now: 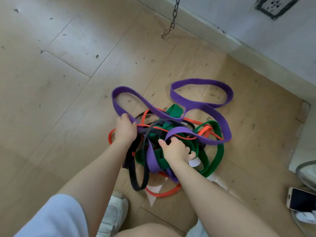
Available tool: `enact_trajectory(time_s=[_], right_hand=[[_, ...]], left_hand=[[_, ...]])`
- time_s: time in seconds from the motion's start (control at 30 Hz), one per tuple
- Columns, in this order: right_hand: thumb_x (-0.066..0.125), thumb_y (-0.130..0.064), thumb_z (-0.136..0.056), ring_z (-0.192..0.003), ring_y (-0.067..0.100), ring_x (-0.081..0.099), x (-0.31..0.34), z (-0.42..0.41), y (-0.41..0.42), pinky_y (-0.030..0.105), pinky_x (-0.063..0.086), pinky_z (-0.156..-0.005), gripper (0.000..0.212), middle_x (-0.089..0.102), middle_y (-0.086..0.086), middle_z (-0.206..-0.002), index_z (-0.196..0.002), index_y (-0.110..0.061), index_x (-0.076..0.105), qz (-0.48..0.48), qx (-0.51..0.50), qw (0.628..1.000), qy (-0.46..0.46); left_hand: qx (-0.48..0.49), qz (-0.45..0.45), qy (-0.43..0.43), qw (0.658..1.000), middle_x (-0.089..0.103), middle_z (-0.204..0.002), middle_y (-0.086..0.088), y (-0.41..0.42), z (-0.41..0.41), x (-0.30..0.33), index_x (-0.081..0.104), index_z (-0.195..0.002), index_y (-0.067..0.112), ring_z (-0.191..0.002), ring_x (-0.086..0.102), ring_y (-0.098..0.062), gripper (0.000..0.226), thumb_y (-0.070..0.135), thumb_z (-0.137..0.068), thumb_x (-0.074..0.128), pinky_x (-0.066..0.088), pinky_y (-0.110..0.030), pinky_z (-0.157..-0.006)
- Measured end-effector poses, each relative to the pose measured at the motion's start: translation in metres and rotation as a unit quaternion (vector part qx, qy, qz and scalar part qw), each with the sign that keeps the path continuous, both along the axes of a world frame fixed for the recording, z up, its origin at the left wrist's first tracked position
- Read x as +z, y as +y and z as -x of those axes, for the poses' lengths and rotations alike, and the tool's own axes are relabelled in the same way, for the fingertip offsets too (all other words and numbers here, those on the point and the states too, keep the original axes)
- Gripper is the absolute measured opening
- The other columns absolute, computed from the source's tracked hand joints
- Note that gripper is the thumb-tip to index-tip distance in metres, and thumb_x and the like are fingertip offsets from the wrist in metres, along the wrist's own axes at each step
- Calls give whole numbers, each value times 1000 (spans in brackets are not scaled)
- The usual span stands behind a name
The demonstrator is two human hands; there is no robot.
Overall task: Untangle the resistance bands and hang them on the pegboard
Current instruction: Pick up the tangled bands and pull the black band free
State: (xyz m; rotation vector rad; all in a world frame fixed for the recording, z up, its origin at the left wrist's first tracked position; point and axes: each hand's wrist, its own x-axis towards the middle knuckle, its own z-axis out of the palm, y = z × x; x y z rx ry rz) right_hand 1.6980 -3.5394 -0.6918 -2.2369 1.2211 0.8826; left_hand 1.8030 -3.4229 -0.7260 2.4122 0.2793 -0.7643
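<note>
Both bare forearms reach down and forward from the bottom of the view toward a knot of resistance bands lying on the tan tiled floor (68, 82). The left hand (125, 128), back of the hand up and wrist bent slightly, has its fingers curled round a stretch of the purple band (201, 106) at the left edge of the heap, where one purple loop rises away from it. The right hand (176, 150) sits lower and nearer the middle of the pile, knuckles up, fingers hooked under another fold of the same purple band, with its thumb pointing left and the little finger splayed toward the green band (216, 158). The black band (145, 175) and the thin orange band (164, 194) thread through the tangle beneath both hands. A metal chain with a hook (171, 23) hangs above the heap near the white wall (256, 28). A phone (301, 200) lies at the right edge, and a white shoe (114, 212) shows between the arms.
</note>
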Motion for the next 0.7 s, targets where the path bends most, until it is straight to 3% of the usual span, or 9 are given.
enact_trajectory(time_s=[0.07, 0.13, 0.17, 0.27, 0.33, 0.4, 0.47, 0.57, 0.7], right_hand=[[44, -45, -94, -116, 30, 41, 0, -2, 0, 42, 24, -100, 31, 60, 5, -99, -90, -20, 61, 2, -30, 998, -56], [47, -31, -96, -87, 26, 45, 2, 2, -2, 38, 32, -84, 38, 47, 3, -69, -61, -16, 44, -40, -81, 981, -170], [49, -25, -96, -73, 23, 41, 8, 5, -5, 36, 34, -75, 42, 39, 1, -61, -57, -16, 35, -75, -125, 963, -225], [44, -21, -98, -55, 18, 44, 47, -2, -25, 30, 42, -56, 31, 44, 2, -64, -68, -15, 47, -160, -279, 898, -299], [40, -21, -100, -59, 14, 54, 91, -16, -39, 23, 45, -53, 21, 56, 4, -79, -90, -12, 56, -233, -377, 832, -333], [40, -18, -100, -63, 13, 56, 142, -29, -49, 19, 44, -49, 20, 60, 5, -80, -91, -10, 56, -301, -444, 752, -383], [43, -16, -99, -50, 12, 55, 194, -34, -55, 12, 37, -37, 22, 61, 5, -65, -82, -8, 53, -365, -492, 672, -415], [46, -14, -97, -36, 6, 49, 256, -31, -65, 8, 32, -31, 23, 58, 2, -53, -76, -6, 52, -431, -531, 588, -431], [48, -11, -96, -35, 5, 44, 316, -15, -64, 10, 29, -28, 23, 51, 2, -67, -74, -4, 52, -494, -537, 512, -454]], left_hand=[[55, -8, 0, 998, 49, -126, -19, 6, 4, -3, 47, -123, 3, -114, 50, -35, 33, 16, -92, 52, 40, -41, -94], [18, 8, -37, 999, 52, -120, -17, 8, 15, -2, 52, -116, 5, -111, 52, -34, 29, 22, -92, 51, 42, -41, -93], [-17, 28, -77, 996, 55, -116, -15, 8, 22, 0, 56, -112, 6, -109, 52, -31, 30, 28, -92, 49, 41, -39, -92], [-133, 150, -163, 966, 57, -107, -7, 4, 45, 25, 60, -108, 8, -105, 50, -18, 47, 45, -86, 39, 35, -27, -90], [-223, 221, -187, 931, 55, -117, -4, -1, 55, 48, 58, -114, 8, -113, 46, -14, 51, 46, -84, 43, 32, -21, -97], [-273, 277, -207, 898, 51, -127, 2, -10, 58, 74, 56, -121, 10, -121, 41, -7, 51, 44, -85, 47, 26, -16, -104], [-271, 343, -175, 882, 49, -128, 14, -19, 58, 106, 54, -124, 22, -121, 42, 3, 41, 38, -86, 51, 27, -10, -104], [-233, 409, -98, 877, 58, -116, 25, -24, 55, 155, 50, -114, 44, -110, 54, 3, 34, 24, -87, 59, 41, -16, -98], [-256, 386, -94, 881, 64, -107, 14, -25, 50, 224, 59, -108, 33, -104, 58, 0, 29, 17, -85, 66, 43, -21, -94]])
